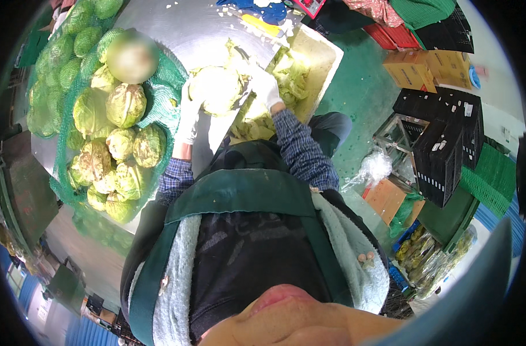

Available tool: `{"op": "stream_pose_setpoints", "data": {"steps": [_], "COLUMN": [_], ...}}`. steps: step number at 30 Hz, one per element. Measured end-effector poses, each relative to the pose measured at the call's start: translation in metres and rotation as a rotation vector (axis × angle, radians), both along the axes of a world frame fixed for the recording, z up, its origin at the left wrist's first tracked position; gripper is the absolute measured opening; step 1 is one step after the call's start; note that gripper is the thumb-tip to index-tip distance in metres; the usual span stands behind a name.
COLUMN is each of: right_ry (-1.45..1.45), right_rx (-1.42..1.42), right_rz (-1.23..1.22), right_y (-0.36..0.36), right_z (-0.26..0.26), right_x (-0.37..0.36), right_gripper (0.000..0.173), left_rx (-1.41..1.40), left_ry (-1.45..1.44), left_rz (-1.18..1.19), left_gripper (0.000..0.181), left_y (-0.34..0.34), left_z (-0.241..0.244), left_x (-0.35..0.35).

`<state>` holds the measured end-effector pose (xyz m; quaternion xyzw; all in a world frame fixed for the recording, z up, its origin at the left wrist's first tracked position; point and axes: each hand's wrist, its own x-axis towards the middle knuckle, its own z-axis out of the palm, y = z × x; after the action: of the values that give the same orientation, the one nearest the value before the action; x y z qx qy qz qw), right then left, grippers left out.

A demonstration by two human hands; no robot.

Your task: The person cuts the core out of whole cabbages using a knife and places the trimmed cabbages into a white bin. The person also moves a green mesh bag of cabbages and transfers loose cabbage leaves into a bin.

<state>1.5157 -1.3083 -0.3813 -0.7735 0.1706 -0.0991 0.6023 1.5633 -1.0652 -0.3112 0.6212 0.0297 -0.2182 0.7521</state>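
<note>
On the metal table (155, 21), a pale cabbage (215, 88) lies in front of me, washed out by glare. My left hand (191, 108), in a white glove, rests against its left side. At its right side is my right hand (263, 84), also gloved in white, with its fingers lost in the brightness; whether it holds a leaf or a tool I cannot tell. A loose outer leaf (233, 54) stands out behind the cabbage. Cut-off leaves (289, 73) fill a pale bin (328, 58) at the table's right edge. A yellow-handled tool (261, 25) lies farther back.
Left of my hands, several browned cabbages (126, 105) lie on an open green net (163, 95). Full net sacks of cabbages (60, 65) stand beyond them. Black crates (440, 142), cardboard boxes (410, 69) and clear plastic wrap (375, 166) are on the floor at right.
</note>
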Motion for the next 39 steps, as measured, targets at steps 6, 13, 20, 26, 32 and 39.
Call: {"op": "stream_pose_setpoints", "data": {"steps": [6,13,20,26,32,39], "right_ry": [0.146,0.075,0.093,-0.006,0.121,0.391], "right_rx": [-0.515,-0.437,-0.782,-0.721,-0.440,-0.395], "right_rz": [-0.002,-0.038,0.277,0.196,0.061,-0.075], "right_y": [0.043,0.036,0.051,0.026,-0.009,0.031], "right_z": [0.015,0.073,0.094,0.086,-0.010,-0.002], "right_x": [-0.067,-0.057,-0.018,0.012,-0.006,-0.062], "right_gripper": [0.020,0.053,0.054,0.029,0.028,0.037], "left_rx": [0.262,0.367,0.651,0.483,0.440,0.290], "left_ry": [-0.127,-0.187,-0.237,-0.211,-0.430,-0.344], "left_rz": [0.223,-0.001,-0.314,-0.297,-0.141,0.060], "left_gripper": [0.085,0.096,0.061,0.078,0.078,0.083], "left_y": [-0.001,-0.006,-0.014,-0.012,0.016,0.004], "left_z": [-0.003,0.003,0.063,0.053,0.023,0.017], "left_x": [-0.023,-0.005,0.007,0.010,0.014,-0.001]}}
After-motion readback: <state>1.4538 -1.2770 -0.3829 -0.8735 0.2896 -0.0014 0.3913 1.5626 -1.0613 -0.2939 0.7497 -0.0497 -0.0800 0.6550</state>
